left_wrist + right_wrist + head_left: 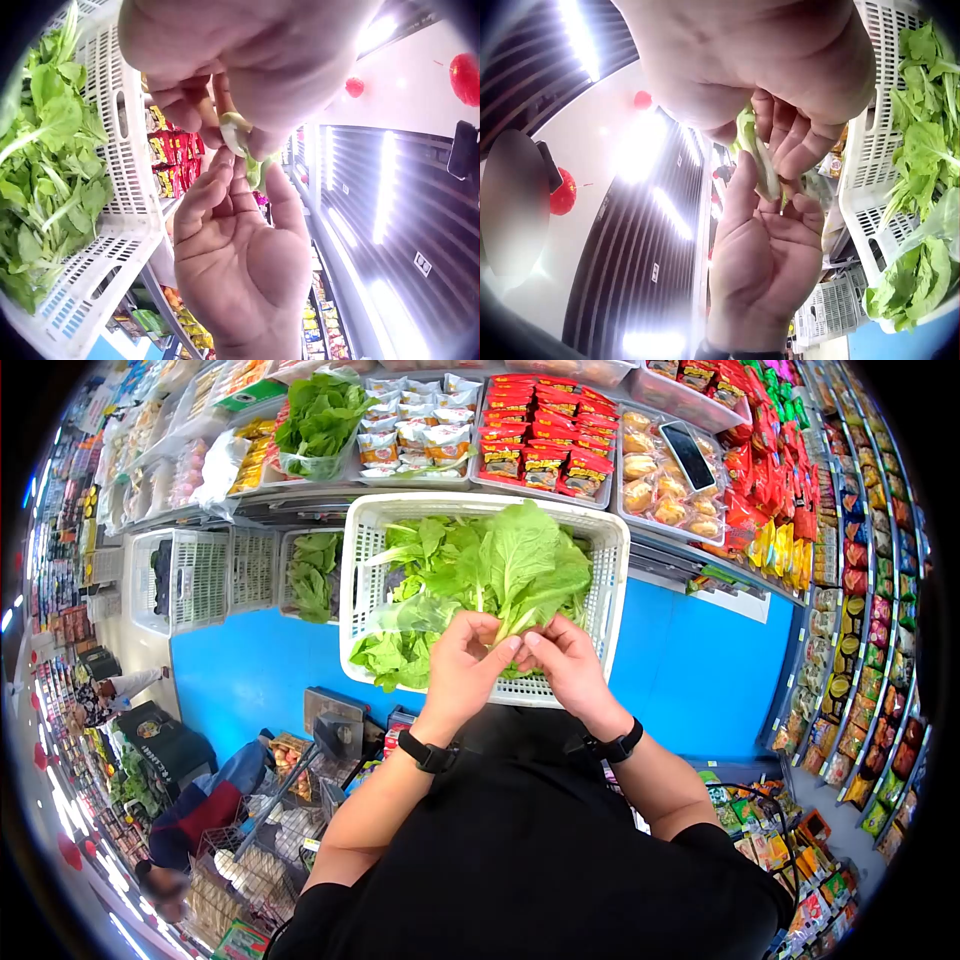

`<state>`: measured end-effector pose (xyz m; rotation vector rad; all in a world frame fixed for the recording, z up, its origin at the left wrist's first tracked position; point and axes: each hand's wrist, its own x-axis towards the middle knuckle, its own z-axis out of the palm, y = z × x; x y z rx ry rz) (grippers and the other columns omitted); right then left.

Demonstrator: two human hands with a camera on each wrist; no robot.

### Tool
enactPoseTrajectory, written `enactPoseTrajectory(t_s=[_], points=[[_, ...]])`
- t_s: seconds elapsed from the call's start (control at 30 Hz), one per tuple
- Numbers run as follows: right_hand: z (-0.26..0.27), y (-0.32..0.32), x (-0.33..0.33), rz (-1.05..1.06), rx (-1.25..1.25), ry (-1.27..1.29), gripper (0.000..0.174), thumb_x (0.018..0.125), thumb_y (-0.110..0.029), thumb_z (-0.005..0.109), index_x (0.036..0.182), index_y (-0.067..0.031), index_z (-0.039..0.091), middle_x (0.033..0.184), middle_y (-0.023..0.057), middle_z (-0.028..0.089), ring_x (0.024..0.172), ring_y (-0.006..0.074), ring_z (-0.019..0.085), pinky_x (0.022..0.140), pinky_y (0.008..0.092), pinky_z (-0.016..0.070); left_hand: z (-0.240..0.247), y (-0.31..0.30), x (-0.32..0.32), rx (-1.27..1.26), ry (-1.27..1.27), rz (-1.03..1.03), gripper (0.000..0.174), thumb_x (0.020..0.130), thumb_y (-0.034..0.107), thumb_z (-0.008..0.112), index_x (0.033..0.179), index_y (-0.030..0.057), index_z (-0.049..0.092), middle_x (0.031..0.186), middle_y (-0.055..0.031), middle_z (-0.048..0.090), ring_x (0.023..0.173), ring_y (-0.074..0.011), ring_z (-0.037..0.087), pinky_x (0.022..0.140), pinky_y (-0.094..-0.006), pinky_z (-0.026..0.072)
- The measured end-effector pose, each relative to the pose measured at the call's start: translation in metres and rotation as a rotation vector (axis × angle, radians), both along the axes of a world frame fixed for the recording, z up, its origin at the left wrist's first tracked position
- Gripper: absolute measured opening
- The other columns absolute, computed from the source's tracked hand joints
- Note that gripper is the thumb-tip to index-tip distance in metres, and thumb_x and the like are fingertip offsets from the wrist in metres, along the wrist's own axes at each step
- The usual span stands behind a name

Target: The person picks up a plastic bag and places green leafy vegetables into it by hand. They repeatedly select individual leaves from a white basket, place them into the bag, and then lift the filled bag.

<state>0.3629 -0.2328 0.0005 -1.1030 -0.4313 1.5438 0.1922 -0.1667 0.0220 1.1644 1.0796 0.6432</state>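
Both hands hold one leafy green plant (522, 555) by its pale stem end, above a white basket (484, 506) of loose greens. The left hand (463, 672) pinches the stems from the left, the right hand (572, 672) from the right, with the thumbs close together. In the left wrist view the pale stem end (235, 132) shows between the fingertips of the left hand (247, 60) and right hand (244, 277). The right wrist view shows white stalks (763, 166) between the right hand (765, 60) and left hand (769, 270).
A clear plastic bag (405, 615) lies over greens in the basket. Behind stand trays of red packets (545, 435) and buns, with a phone (688, 456) on the buns. White crates (198, 580) stand at left. A person (215, 800) and wire carts are at lower left.
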Motion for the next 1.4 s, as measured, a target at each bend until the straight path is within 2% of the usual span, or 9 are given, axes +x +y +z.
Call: enactPoseTrajectory(t_s=[0.13,0.23,0.37,0.53,0.93,1.07,1.17,1.23,1.4], points=[[0.002,0.003,0.002,0.013,0.042,-0.1,0.019,0.108,-0.015,0.069,0.121,-0.0009,0.069,0.102,0.0042,0.075,0.088,0.0112,0.069,0.079,0.03,0.0584,0.004,0.0,-0.002,0.105,0.132,-0.01,0.025,0.095,0.005,0.085,0.112,0.0026,0.067,0.099,-0.0032,0.074,0.087,-0.0066,0.065,0.076,-0.0242,0.0527],[-0.005,0.003,0.007,0.0,0.017,-0.058,0.018,0.107,-0.014,0.07,0.121,-0.0016,0.07,0.104,0.0043,0.075,0.09,0.011,0.069,0.079,0.0299,0.0573,0.011,0.001,-0.005,0.231,0.095,-0.055,0.025,0.094,0.005,0.085,0.115,0.0005,0.071,0.1,-0.0033,0.075,0.086,-0.008,0.066,0.076,-0.0252,0.0541],[-0.005,0.006,0.011,-0.01,0.016,-0.027,0.018,0.107,-0.014,0.071,0.12,-0.0023,0.07,0.103,0.004,0.075,0.089,0.0113,0.069,0.081,0.0305,0.0575,0.013,-0.001,-0.007,0.209,0.109,-0.047,0.027,0.093,0.005,0.086,0.117,-0.0006,0.074,0.103,-0.0051,0.077,0.086,-0.0099,0.067,0.077,-0.0268,0.0555],[0.007,0.009,0.009,0.004,0.052,0.042,0.018,0.106,-0.014,0.072,0.12,-0.0034,0.07,0.104,0.0036,0.075,0.089,0.0116,0.069,0.081,0.0304,0.057,0.02,0.003,-0.006,0.397,0.172,-0.07,0.027,0.09,0.004,0.088,0.113,0.0006,0.076,0.105,-0.0092,0.078,0.087,-0.0122,0.07,0.077,-0.028,0.0565],[0.008,0.011,0.012,0.004,0.096,-0.006,0.021,0.103,-0.012,0.077,0.121,-0.0041,0.069,0.109,0.0021,0.076,0.092,0.0087,0.067,0.08,0.0281,0.0545,0.021,0.002,-0.005,0.374,0.189,-0.048,0.026,0.089,0.005,0.089,0.11,0.0003,0.075,0.104,-0.0099,0.078,0.086,-0.013,0.071,0.077,-0.0278,0.0576],[0.014,0.011,0.009,0.013,0.105,-0.063,0.024,0.102,-0.013,0.078,0.123,-0.0037,0.07,0.112,0.0031,0.077,0.097,0.0089,0.069,0.085,0.0284,0.0557,0.024,0.0,-0.004,0.328,0.187,-0.041,0.025,0.089,0.005,0.089,0.11,-0.0003,0.075,0.105,-0.0096,0.078,0.085,-0.0122,0.07,0.079,-0.0275,0.0577],[0.014,0.009,0.01,0.021,0.082,-0.068,0.026,0.102,-0.013,0.078,0.125,-0.0026,0.071,0.114,0.0041,0.078,0.101,0.0097,0.07,0.089,0.0289,0.0561,0.021,-0.002,-0.005,0.32,0.206,-0.052,0.023,0.092,0.003,0.086,0.111,-0.0011,0.074,0.105,-0.0082,0.078,0.086,-0.0113,0.069,0.08,-0.0272,0.0573],[0.014,0.009,0.01,0.018,0.058,-0.07,0.027,0.102,-0.013,0.079,0.126,-0.002,0.071,0.115,0.0046,0.078,0.103,0.0101,0.07,0.091,0.0291,0.0563,0.017,-0.001,-0.005,0.427,0.19,-0.031,0.024,0.095,0.002,0.082,0.116,-0.0022,0.072,0.105,-0.0069,0.077,0.087,-0.0107,0.068,0.082,-0.0269,0.0567],[0.015,0.009,0.007,-0.021,0.079,-0.04,0.025,0.102,-0.013,0.078,0.124,-0.0016,0.072,0.115,0.0042,0.078,0.103,0.0102,0.07,0.09,0.0292,0.0563,0.017,-0.001,-0.006,0.356,0.176,-0.042,0.027,0.097,0.002,0.079,0.122,-0.0027,0.07,0.106,-0.0073,0.077,0.088,-0.0106,0.068,0.082,-0.0271,0.0566]])
